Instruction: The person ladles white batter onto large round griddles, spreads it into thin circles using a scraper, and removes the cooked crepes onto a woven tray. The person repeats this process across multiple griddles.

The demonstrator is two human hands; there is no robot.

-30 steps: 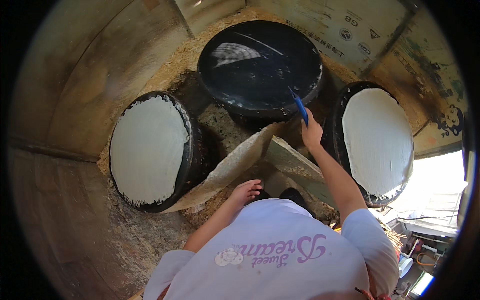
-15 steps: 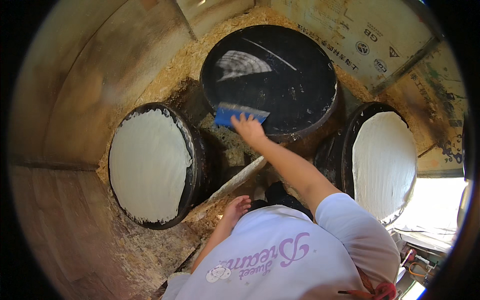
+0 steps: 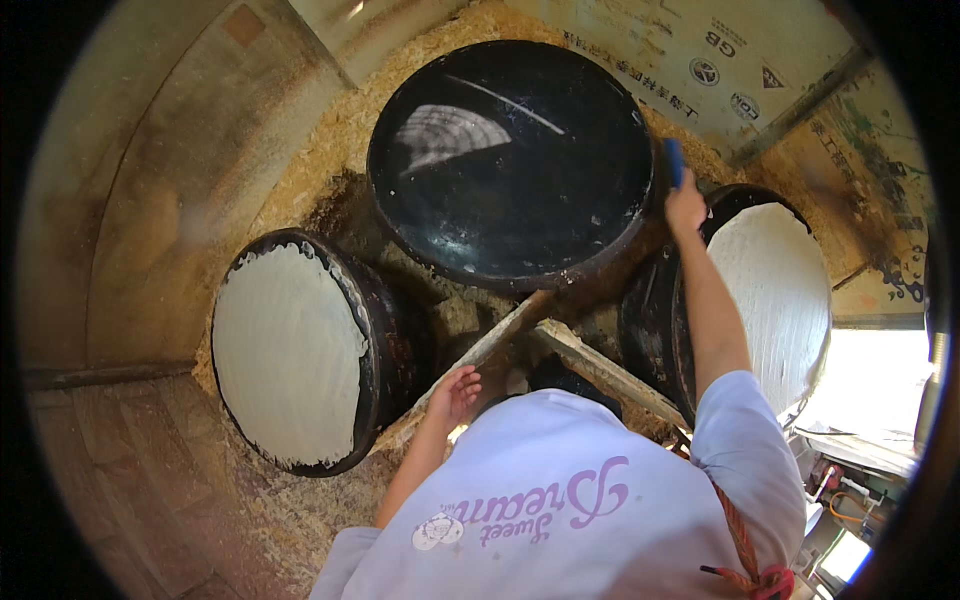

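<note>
My right hand point(image 3: 686, 207) grips a blue scraper point(image 3: 674, 162), held upright at the right rim of the large round black plate point(image 3: 520, 190), which looks like a griddle. That plate's surface is dark and shiny, with light streaks and a few pale specks. My left hand point(image 3: 455, 397) hangs low with loosely curled fingers and holds nothing, close to a pale wooden pole point(image 3: 490, 340). To the left, a second black round plate point(image 3: 366, 345) carries a coat of white paste point(image 3: 290, 350). A third one point(image 3: 692, 330) on the right bears a similar white layer point(image 3: 770, 290).
Another wooden bar point(image 3: 605, 370) slants toward the right plate. Wood shavings point(image 3: 320, 150) lie around the plates. Curved metal-like panels point(image 3: 190, 150) enclose the left side, and printed boards point(image 3: 690, 60) the far right. Hoses and fittings point(image 3: 845, 500) sit at lower right.
My right hand has swept the blue scraper from the near-left edge of the middle plate to its right rim. The scraper has turned upright. My left hand has shifted slightly left.
</note>
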